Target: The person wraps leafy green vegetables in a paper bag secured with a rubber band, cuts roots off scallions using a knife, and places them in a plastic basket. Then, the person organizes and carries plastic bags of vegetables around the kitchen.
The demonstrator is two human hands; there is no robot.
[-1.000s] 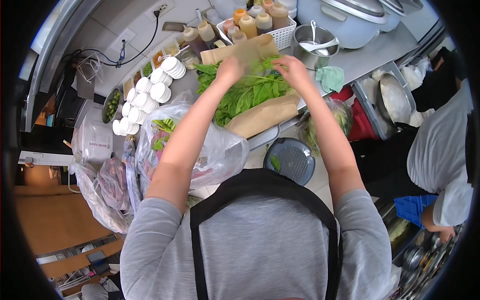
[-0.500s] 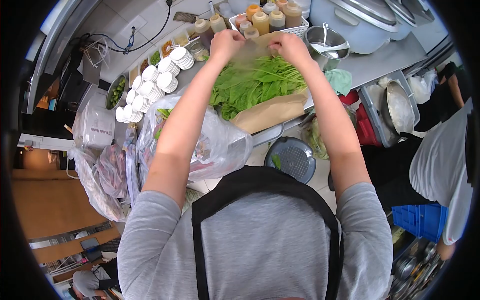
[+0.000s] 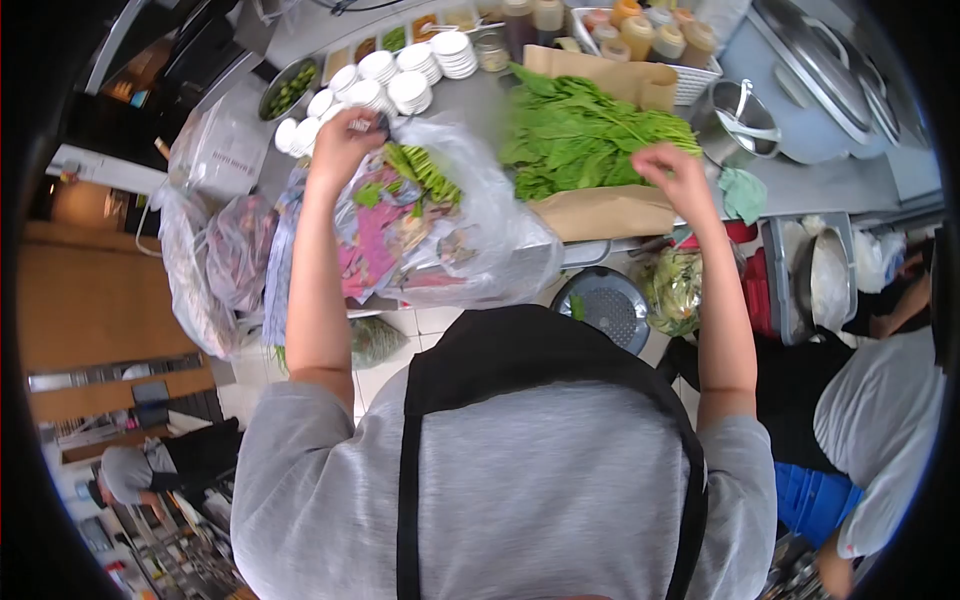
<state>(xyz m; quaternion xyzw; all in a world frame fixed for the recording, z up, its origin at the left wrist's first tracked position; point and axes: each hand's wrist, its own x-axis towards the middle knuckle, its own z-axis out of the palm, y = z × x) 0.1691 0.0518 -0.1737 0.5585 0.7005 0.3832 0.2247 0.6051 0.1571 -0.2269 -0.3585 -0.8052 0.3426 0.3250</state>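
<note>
My left hand (image 3: 345, 150) is raised at the upper edge of a clear plastic bag (image 3: 490, 250). Its fingers are closed on a small dark item (image 3: 380, 124) that I cannot make out. Inside the bag lie pink and bluish scraps with cut green stems (image 3: 430, 172). A pile of leafy greens (image 3: 575, 135) rests on brown paper (image 3: 605, 213), with its stems toward the right. Over the stem end hovers my right hand (image 3: 670, 165), its fingers loosely curled and apart, with nothing seen in them.
Stacked white lids (image 3: 410, 92) stand behind the bag. Sauce bottles (image 3: 640, 38) in a white basket and a metal pot (image 3: 737, 120) line the counter's back. A grey stool (image 3: 603, 310) stands below. A co-worker (image 3: 870, 400) is at right.
My hands have parted from above the greens. The left moved left to the plastic bag; the right came down toward the stems. The view has shifted left, and more of the brown paper's back shows.
</note>
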